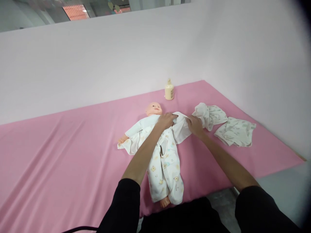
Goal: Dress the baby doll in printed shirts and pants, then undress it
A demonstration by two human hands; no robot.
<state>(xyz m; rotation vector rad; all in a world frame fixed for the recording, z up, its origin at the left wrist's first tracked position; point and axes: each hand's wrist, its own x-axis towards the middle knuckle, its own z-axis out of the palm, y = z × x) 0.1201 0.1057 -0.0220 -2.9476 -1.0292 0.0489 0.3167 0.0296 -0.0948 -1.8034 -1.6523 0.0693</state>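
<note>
A baby doll (154,109) lies on its back, its head toward the wall. It wears a white long-sleeved baby shirt (181,131), spread open at the right side, and pale trousers (171,165) with small bear prints. Over the doll's chest and shoulder, my left hand (166,120) is closed on the shirt cloth; what lies under its fingers is partly hidden. To the right, my right hand (195,125) pinches the outer edge of the same shirt, which stretches between both hands. The doll's arm on the right is hidden.
Two crumpled white printed garments (235,131) (210,116) lie right of my right hand. A cream pump bottle (169,90) stands near the wall behind the doll. The pink sheet (60,155) covers the table, with white walls (109,61) at the back and right.
</note>
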